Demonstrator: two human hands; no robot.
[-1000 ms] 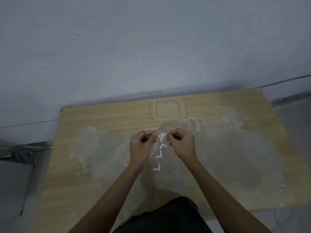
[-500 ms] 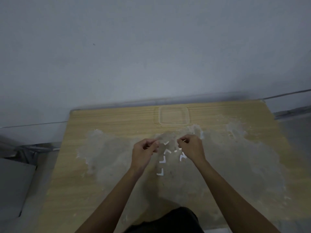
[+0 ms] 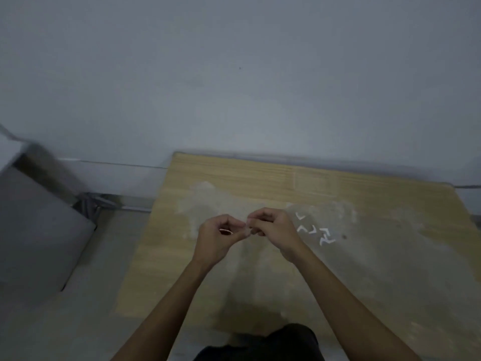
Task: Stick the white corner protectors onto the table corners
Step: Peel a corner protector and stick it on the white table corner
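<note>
A light wooden table (image 3: 260,175) with a large pale stain fills the middle and right of the view. Above its left half, my left hand (image 3: 218,234) is curled around a white corner protector (image 3: 226,231). My right hand (image 3: 273,227) meets it fingertip to fingertip and pinches something small and pale between the two hands; what it is stays unclear. Several more white L-shaped corner protectors (image 3: 316,231) lie loose on the tabletop just right of my right hand. The table's far left corner (image 3: 177,154) is bare wood.
A grey wall rises behind the table. A grey box-like piece of furniture (image 3: 33,225) stands on the floor to the left, with metal legs (image 3: 91,204) beside it. A faint square mark (image 3: 311,182) shows on the tabletop near the far edge.
The view has swung left, so the table now sits to the right. My hands came together again and moved left of the loose protectors. The left hand now shows a white piece.
</note>
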